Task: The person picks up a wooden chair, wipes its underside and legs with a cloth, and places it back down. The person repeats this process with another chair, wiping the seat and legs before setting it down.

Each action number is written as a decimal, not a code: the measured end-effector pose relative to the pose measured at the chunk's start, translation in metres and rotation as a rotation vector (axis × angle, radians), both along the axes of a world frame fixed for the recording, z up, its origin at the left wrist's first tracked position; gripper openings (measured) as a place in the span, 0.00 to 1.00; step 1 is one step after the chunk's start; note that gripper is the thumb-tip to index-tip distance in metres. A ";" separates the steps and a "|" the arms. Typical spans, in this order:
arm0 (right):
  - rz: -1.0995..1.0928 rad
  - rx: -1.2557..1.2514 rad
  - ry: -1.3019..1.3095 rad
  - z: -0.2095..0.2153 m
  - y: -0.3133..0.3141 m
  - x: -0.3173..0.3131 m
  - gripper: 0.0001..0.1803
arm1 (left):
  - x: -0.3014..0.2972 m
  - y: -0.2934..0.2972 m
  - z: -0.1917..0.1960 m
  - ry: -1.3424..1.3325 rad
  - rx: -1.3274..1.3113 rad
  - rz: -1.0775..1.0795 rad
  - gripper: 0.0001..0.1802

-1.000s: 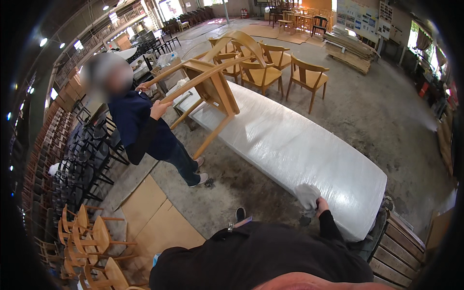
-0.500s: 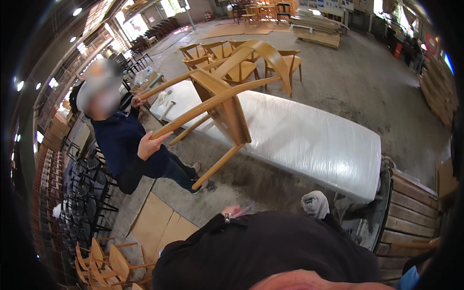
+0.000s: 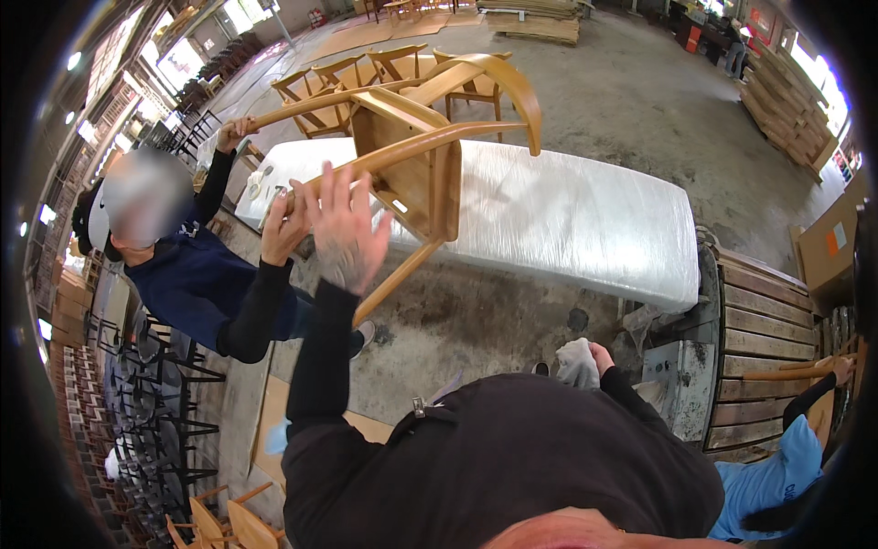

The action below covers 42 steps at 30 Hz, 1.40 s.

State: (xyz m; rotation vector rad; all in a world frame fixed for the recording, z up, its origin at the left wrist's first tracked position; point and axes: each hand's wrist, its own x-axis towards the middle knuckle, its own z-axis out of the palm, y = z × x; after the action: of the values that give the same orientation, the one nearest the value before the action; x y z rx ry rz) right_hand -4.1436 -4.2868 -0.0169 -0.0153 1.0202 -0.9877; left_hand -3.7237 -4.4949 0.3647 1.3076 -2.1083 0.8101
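In the head view, a wooden chair (image 3: 402, 194) hangs tipped above the film-wrapped bench (image 3: 585, 220), gripped by its legs by a co-worker (image 3: 215, 297) at the bench's left end. The person's left hand (image 3: 352, 233) is raised on the bench's near side, fingers spread apart, overlapping a chair leg; contact cannot be told. Nearer than the bench's right end, the right hand (image 3: 600, 357) has its fingers clamped on a grey cloth (image 3: 576, 364).

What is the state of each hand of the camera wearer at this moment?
Left hand: open, raised near the wooden chair.
Right hand: closed, holding a grey cloth.
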 end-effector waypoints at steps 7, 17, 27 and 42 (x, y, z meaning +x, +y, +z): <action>-0.099 -0.148 -0.087 -0.008 0.012 0.007 0.19 | -0.008 -0.099 0.022 -0.273 0.289 0.284 0.24; 0.021 -0.138 -0.498 0.007 -0.068 -0.064 0.30 | -0.086 -0.171 0.014 -0.298 0.220 0.365 0.09; 0.411 -0.653 0.987 0.111 -0.230 -0.101 0.20 | -0.170 -0.210 -0.002 -0.334 0.196 0.228 0.08; 0.295 -1.162 1.547 0.284 -0.432 0.110 0.30 | -0.164 -0.242 -0.004 -0.323 0.143 0.151 0.06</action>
State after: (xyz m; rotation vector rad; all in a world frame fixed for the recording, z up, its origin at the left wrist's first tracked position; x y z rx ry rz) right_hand -4.0338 -4.7184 0.2675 -2.0843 1.5194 -1.0925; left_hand -3.8874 -4.7374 0.3609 1.5103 -2.3750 1.0067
